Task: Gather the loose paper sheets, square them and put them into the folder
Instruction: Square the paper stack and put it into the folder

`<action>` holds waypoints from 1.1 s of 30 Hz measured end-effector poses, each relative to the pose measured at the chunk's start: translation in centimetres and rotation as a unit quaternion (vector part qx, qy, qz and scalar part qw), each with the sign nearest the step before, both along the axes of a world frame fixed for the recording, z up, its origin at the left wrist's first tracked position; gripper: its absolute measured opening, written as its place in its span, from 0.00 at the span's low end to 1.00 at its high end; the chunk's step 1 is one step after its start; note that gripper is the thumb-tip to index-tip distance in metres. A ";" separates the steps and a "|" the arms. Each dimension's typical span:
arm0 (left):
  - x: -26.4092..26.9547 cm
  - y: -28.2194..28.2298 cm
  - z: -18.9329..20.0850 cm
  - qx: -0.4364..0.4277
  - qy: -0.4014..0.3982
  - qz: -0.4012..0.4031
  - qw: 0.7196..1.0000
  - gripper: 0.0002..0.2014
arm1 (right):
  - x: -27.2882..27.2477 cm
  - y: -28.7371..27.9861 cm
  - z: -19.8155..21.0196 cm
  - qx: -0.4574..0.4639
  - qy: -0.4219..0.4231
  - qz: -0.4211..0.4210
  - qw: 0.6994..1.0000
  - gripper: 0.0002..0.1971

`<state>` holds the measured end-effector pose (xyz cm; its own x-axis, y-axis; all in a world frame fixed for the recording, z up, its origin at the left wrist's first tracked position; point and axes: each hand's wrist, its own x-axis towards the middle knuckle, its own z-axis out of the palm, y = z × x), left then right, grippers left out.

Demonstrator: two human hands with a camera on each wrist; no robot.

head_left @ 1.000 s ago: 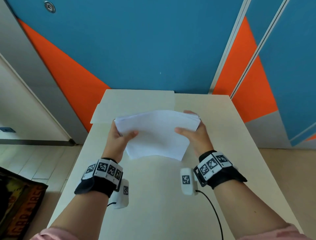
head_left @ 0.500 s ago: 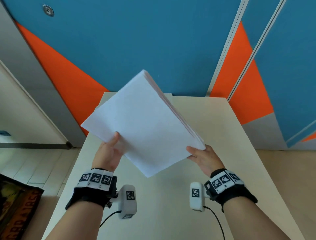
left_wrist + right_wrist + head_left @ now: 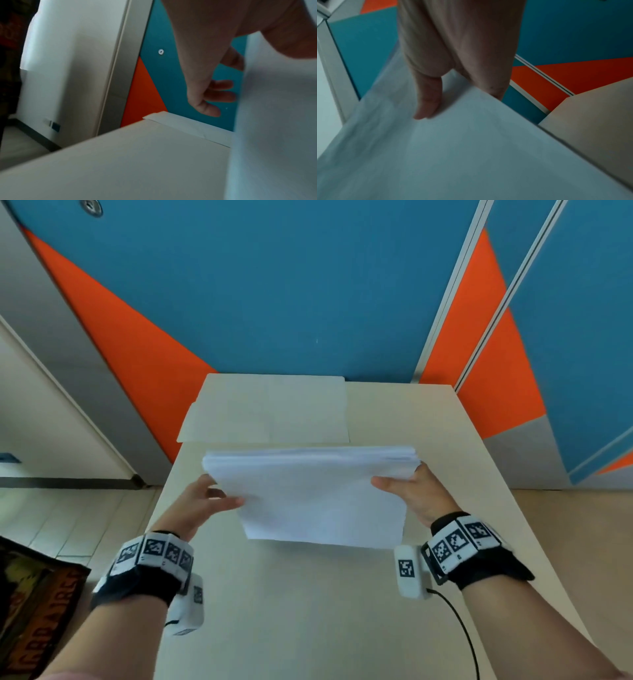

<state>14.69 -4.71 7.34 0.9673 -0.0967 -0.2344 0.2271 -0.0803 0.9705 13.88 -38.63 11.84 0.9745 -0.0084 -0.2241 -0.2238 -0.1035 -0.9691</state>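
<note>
A thick stack of white paper sheets (image 3: 318, 501) (image 3: 274, 121) (image 3: 453, 148) is held over the middle of the pale table (image 3: 308, 611), tilted with its top edge away from me. Its long edges run left to right. My left hand (image 3: 222, 496) (image 3: 214, 83) pinches the stack's left edge, thumb on the near face and fingers behind. My right hand (image 3: 407, 487) (image 3: 453, 60) grips the upper right corner the same way. The cream folder (image 3: 267, 409) (image 3: 188, 125) lies shut and flat at the far left of the table, just beyond the stack. Whether the stack's lower edge touches the table is not visible.
A blue and orange panelled wall (image 3: 274, 285) stands right behind the table's far edge. On the floor to the left lies a dark printed bag (image 3: 34, 611). A black cable (image 3: 459, 625) hangs from my right wrist over the near table.
Half a second ago the stack was raised and turned on the diagonal. Both hands have brought it down and turned it level, closer to the table.
</note>
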 end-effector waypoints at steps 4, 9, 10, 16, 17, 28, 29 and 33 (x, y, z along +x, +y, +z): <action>-0.2 -2.5 -0.7 -0.091 -0.011 0.059 0.994 0.35 | -0.5 1.0 -0.7 -0.015 0.006 0.002 1.000 0.12; -0.4 -3.5 1.3 -0.097 -0.104 0.089 0.986 0.16 | 0.0 0.7 0.2 -0.002 -0.064 -0.032 0.997 0.10; -0.5 -3.7 1.4 -0.094 -0.122 0.087 0.984 0.16 | 0.0 0.7 0.2 0.001 -0.072 -0.046 0.996 0.10; -1.0 -4.9 -1.0 -0.082 -0.113 0.095 0.986 0.41 | -1.1 1.3 -2.0 0.050 -0.053 -0.086 0.994 0.21; -1.0 -5.2 -0.9 -0.085 -0.113 0.103 0.985 0.39 | -1.3 1.5 -2.0 0.071 -0.056 -0.101 0.991 0.24; 1.8 -7.5 1.0 -0.096 -0.097 0.285 0.949 0.14 | 0.8 2.7 -1.6 0.089 -0.126 -0.239 0.959 0.06; 1.8 -7.4 0.9 -0.094 -0.098 0.277 0.951 0.15 | 0.9 2.6 -1.6 0.077 -0.133 -0.238 0.959 0.06; 1.5 -7.7 1.1 -0.107 -0.113 0.262 0.952 0.09 | 0.7 2.4 -1.1 0.072 -0.135 -0.214 0.965 0.05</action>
